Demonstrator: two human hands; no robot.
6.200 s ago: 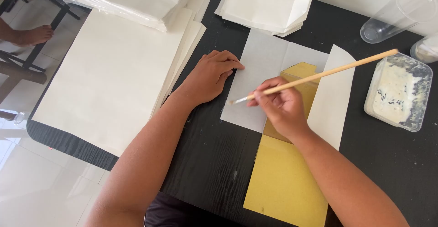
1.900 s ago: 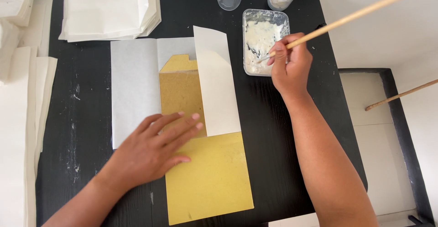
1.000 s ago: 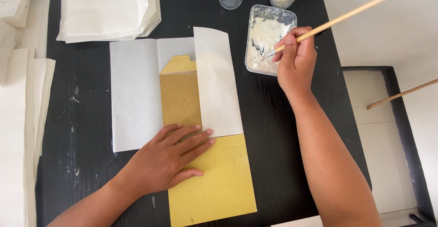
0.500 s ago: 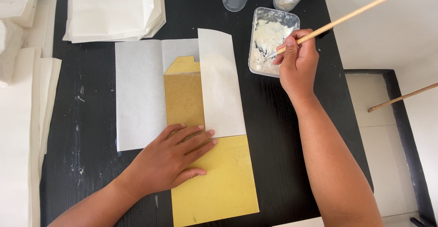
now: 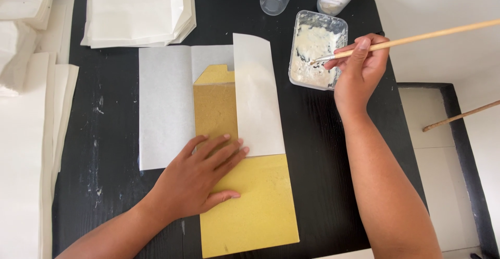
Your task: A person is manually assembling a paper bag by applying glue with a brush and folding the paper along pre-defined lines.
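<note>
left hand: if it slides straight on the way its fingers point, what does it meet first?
The left hand points up and right along the yellow card template. First in line looks like the folded white paper flap, whose lower edge its fingertips already about touch.

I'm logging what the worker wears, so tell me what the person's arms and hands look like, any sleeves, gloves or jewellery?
Both forearms are bare as far as the picture shows, with no sleeves in view. The left hand and right hand wear no gloves; no rings, watch or bracelets show. Fingernails look short and unpainted.
</note>
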